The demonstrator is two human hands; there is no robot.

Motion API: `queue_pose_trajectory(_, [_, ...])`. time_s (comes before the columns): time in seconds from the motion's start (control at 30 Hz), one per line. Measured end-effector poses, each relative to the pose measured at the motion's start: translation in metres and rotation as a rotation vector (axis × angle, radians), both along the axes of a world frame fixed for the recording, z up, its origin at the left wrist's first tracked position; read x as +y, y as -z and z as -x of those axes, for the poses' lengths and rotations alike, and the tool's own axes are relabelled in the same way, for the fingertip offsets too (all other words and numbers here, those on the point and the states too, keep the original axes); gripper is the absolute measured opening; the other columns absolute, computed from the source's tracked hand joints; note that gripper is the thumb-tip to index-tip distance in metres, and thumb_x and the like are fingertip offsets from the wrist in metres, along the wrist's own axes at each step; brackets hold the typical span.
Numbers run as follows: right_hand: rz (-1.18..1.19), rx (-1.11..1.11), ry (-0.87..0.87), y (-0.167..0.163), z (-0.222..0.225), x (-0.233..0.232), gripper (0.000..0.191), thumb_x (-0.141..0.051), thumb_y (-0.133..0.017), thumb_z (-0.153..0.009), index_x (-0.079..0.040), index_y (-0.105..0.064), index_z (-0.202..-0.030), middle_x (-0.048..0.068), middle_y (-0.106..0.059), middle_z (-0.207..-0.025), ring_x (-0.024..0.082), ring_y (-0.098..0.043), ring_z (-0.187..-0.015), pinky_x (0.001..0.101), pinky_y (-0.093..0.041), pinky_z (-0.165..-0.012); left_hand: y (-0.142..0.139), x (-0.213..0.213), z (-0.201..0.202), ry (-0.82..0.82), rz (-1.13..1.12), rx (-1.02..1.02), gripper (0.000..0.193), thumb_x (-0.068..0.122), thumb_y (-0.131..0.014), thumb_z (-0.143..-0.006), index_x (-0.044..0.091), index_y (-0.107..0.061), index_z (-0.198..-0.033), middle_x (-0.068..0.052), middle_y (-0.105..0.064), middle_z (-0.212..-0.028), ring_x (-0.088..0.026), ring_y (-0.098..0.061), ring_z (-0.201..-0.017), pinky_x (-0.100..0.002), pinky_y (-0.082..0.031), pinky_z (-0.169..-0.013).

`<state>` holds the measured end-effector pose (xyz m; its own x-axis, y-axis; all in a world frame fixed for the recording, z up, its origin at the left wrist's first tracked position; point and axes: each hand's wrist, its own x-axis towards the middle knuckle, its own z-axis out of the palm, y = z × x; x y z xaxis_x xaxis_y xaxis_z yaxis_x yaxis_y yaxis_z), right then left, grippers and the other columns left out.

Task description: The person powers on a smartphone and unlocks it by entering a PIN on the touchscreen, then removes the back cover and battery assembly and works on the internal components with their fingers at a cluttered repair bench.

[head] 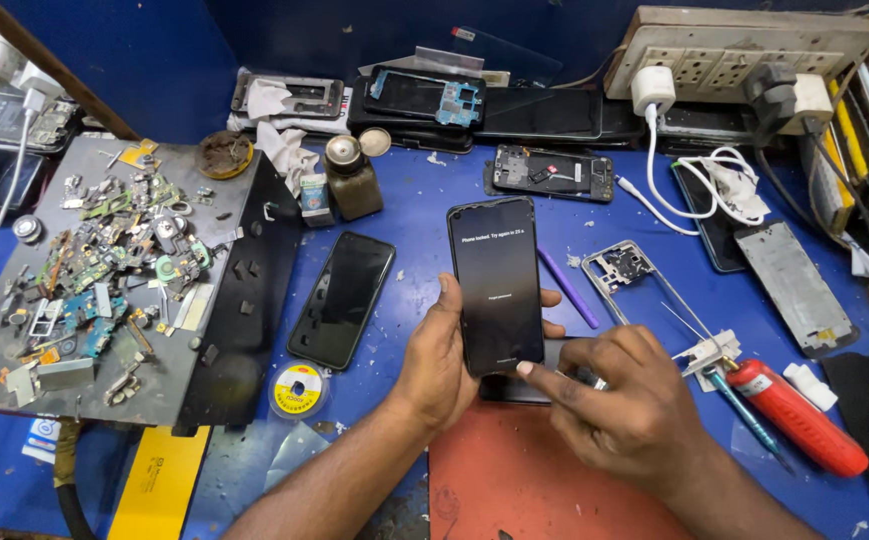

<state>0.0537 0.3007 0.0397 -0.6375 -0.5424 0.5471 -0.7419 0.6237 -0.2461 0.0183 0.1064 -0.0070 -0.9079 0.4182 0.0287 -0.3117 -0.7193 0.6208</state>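
My left hand (437,362) grips a black smartphone (495,282) by its lower left edge and holds it upright above the blue bench. Its dark screen shows faint white text. My right hand (622,405) sits just right of the phone's bottom end, with the index fingertip touching the lower right corner of the screen. Under the held phone lies another dark phone body (524,388), partly hidden by both hands. A second black phone (341,299) lies flat on the bench to the left, apart from my hands.
A black box (204,340) covered in loose circuit scraps stands at the left, a solder-wire spool (297,389) beside it. A red-handled screwdriver (796,417), a metal phone frame (626,268), a purple pry stick (568,288) and a white charger cable (714,185) lie at the right. Opened phones line the back wall.
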Motion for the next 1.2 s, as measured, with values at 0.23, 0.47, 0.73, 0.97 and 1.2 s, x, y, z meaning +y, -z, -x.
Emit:
queue_pose_trajectory(0.23, [-0.024,-0.004,0.01,0.0008,0.0004,-0.0019,0.047,-0.007,-0.079,-0.06,-0.018,-0.08,-0.106,0.0,-0.062,-0.084,0.02,-0.058,-0.075,0.0371,-0.045,-0.066,0.0013,-0.0015,0.0014,-0.001,-0.015,0.009,0.077,0.061,-0.021,-0.108,-0.001,-0.048,-0.144,-0.022,-0.063,-0.134,-0.033,-0.067,-0.115,-0.046,-0.058,-0.098])
queue_pose_trajectory(0.47, [0.002,-0.009,-0.054,0.0008,-0.002,-0.0046,0.043,-0.005,-0.078,-0.063,-0.017,-0.079,-0.105,-0.001,-0.065,-0.088,0.02,-0.057,-0.076,0.0363,-0.045,-0.066,0.0023,-0.0012,-0.0001,0.021,-0.041,0.015,0.077,0.061,-0.022,-0.108,-0.001,-0.047,-0.146,-0.021,-0.061,-0.136,-0.032,-0.067,-0.116,-0.045,-0.058,-0.097])
queue_pose_trajectory(0.73, [-0.039,-0.049,0.01,0.0053,-0.0009,-0.0087,0.046,-0.005,-0.079,-0.067,-0.019,-0.08,-0.111,0.0,-0.064,-0.085,0.02,-0.056,-0.073,0.0379,-0.044,-0.064,0.0052,-0.0003,-0.0003,0.018,-0.009,0.031,0.078,0.061,-0.02,-0.108,-0.003,-0.047,-0.146,-0.022,-0.061,-0.136,-0.032,-0.066,-0.118,-0.044,-0.058,-0.1])
queue_pose_trajectory(0.97, [-0.042,-0.037,0.003,0.0056,-0.001,-0.0067,0.047,-0.006,-0.079,-0.067,-0.02,-0.08,-0.112,0.0,-0.062,-0.084,0.02,-0.056,-0.073,0.0379,-0.043,-0.063,0.0067,0.0004,-0.0007,0.028,-0.024,0.017,0.077,0.06,-0.02,-0.108,-0.002,-0.045,-0.147,-0.022,-0.061,-0.135,-0.032,-0.066,-0.118,-0.045,-0.057,-0.102])
queue_pose_trajectory(1.2, [0.046,-0.001,0.051,0.0073,-0.0007,0.0009,0.045,-0.005,-0.078,-0.067,-0.015,-0.078,-0.11,0.004,-0.064,-0.088,0.019,-0.058,-0.075,0.0374,-0.045,-0.066,0.0068,-0.0008,0.0002,0.045,-0.01,0.035,0.08,0.063,-0.023,-0.106,0.0,-0.041,-0.151,-0.022,-0.059,-0.136,-0.034,-0.065,-0.12,-0.047,-0.061,-0.092])
